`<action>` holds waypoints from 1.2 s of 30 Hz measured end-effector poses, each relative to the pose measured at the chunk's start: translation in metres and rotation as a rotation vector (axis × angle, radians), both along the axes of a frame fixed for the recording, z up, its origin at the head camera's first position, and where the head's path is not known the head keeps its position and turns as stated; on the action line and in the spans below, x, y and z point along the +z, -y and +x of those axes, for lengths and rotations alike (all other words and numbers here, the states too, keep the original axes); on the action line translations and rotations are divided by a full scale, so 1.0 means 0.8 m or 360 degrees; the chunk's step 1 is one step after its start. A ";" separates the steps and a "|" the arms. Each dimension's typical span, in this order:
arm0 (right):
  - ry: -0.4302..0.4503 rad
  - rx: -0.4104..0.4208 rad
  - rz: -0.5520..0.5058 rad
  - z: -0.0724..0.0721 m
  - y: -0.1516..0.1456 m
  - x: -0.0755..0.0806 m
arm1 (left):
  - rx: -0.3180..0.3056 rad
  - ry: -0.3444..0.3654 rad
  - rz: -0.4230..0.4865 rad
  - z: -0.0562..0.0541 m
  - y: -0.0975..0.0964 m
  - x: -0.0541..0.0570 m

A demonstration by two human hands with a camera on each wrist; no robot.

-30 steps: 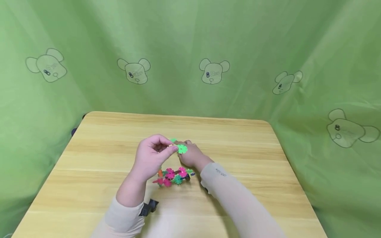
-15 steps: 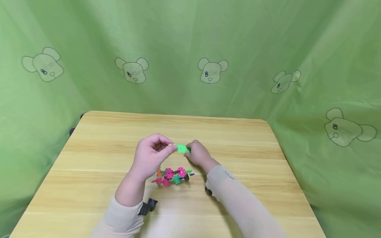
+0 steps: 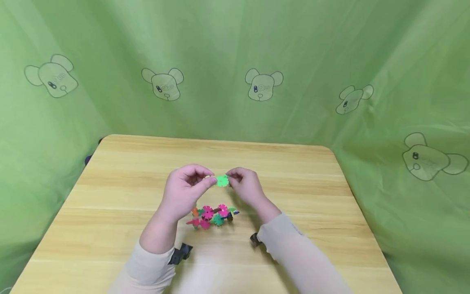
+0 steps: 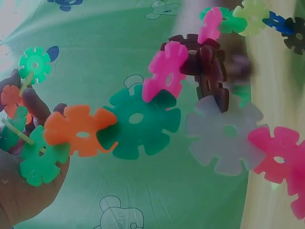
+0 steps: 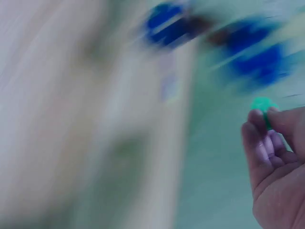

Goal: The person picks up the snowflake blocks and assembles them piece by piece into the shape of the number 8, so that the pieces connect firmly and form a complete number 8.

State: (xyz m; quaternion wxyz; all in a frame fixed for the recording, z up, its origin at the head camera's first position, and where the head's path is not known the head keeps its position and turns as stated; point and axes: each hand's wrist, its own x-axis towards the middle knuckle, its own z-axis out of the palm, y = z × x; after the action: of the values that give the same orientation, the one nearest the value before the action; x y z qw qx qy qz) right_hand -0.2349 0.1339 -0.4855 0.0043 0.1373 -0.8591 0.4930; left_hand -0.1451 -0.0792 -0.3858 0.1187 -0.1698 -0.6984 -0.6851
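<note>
My left hand (image 3: 183,192) pinches a short run of linked plastic snowflake discs above the table. A bright green snowflake disc (image 3: 222,181) faces up at its right end. In the left wrist view an orange disc (image 4: 12,101) lies at the fingers, with a green disc (image 4: 35,64) beyond it. Facing it, my right hand (image 3: 249,185) has its thumb and fingertips at the green disc's right side. The right wrist view shows them pinching a green snowflake disc (image 5: 263,106). Whether that is the same disc or another, I cannot tell.
A multicoloured snowflake-disc construction (image 3: 207,212) stands on the wooden table (image 3: 293,192), nearer the body, between the forearms. Its linked discs cross the left wrist view, including an orange one (image 4: 81,131). A green curtain (image 3: 220,41) surrounds the table. Black cameras (image 3: 180,254) sit on both wrists.
My right hand has drawn back from behind the left hand to its right side, and its fingers have risen to the green disc. The left hand has barely moved.
</note>
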 end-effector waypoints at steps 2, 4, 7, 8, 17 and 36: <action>-0.0076 0.0001 -0.0342 0.018 0.001 0.030 | -0.0002 -0.0011 0.0013 -0.001 0.001 0.000; -0.0202 -0.0006 -0.0658 0.037 -0.001 0.055 | -0.0002 -0.0009 0.0025 -0.001 0.002 0.000; -0.0386 0.0003 -0.0998 0.062 -0.006 0.080 | 0.0002 -0.0012 0.0029 -0.001 0.002 0.000; -0.0430 0.0018 -0.1082 0.069 -0.007 0.085 | 0.0003 -0.0014 0.0029 -0.001 0.002 0.000; -0.0564 0.0220 -0.1221 0.091 -0.002 0.099 | -0.0007 -0.0047 0.0058 0.000 -0.002 0.000; -0.0608 -0.0032 -0.1484 0.114 0.026 0.096 | 0.0088 -0.0125 0.0166 0.004 -0.011 -0.003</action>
State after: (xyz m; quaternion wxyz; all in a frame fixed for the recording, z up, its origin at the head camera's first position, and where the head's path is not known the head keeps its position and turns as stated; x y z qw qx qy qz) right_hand -0.1437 0.1129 -0.4090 0.2270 0.2003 -0.5327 0.7903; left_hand -0.1418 -0.0704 -0.3878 0.1737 -0.1707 -0.6610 -0.7097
